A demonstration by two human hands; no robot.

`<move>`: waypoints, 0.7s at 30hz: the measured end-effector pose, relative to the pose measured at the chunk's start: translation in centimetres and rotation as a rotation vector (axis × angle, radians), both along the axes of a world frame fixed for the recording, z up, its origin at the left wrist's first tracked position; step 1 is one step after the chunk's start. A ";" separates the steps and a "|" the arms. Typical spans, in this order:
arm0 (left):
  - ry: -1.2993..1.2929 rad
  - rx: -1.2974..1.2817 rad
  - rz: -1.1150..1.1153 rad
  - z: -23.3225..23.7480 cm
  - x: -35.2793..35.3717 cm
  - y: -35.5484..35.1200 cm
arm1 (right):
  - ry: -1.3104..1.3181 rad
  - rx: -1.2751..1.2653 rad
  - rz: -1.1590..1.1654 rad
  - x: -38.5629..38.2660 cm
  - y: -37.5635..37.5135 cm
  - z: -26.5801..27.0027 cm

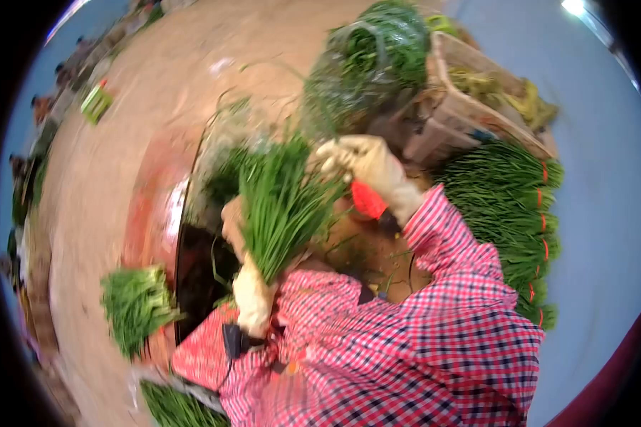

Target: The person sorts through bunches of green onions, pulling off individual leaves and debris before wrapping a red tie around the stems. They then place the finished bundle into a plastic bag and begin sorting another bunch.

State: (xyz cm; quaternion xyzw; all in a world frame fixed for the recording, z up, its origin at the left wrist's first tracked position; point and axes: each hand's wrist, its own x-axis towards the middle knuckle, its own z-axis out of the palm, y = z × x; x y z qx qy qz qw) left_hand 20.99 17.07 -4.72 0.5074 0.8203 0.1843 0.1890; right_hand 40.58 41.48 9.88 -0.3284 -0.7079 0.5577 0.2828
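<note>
A loose bunch of green chives (278, 203) stands up in front of my body. My left hand (233, 229), with a cream glove at the wrist, is closed round its lower side; the leaves hide part of the fingers. My right hand (360, 160), in a cream glove, is beside the leaf tips at the right. Its fingers are curled, and whatever they may pinch is too blurred to make out. A bright red piece (367, 201) shows at the right wrist. Below the hands, a brown surface (356, 249) carries scattered leaf scraps.
Tied chive bundles (506, 213) with orange bands are stacked at the right. Behind them stands a crate (470, 128) with yellowish leaves. A clear plastic bag (367, 71) of greens is at the back. More chives (139, 306) lie at the left, beside a red surface (160, 199).
</note>
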 end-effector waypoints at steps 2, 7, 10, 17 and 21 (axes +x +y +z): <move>0.055 0.037 -0.013 -0.6 0.0 -0.2 | 0.024 -0.046 -0.133 2.1 -0.5 -1.1; 0.188 0.014 -0.055 -1.7 -0.3 -0.7 | 0.086 0.052 -0.539 7.9 3.3 -2.8; 0.240 0.013 -0.057 -1.8 -0.3 -0.6 | 0.008 0.138 -0.652 13.9 15.7 2.0; 0.292 -0.034 -0.069 -1.7 -0.1 -0.5 | -0.368 0.829 -0.904 15.1 21.8 2.2; 0.159 0.019 -0.045 -0.8 0.1 -0.4 | -0.391 0.448 -0.409 12.9 17.1 -9.5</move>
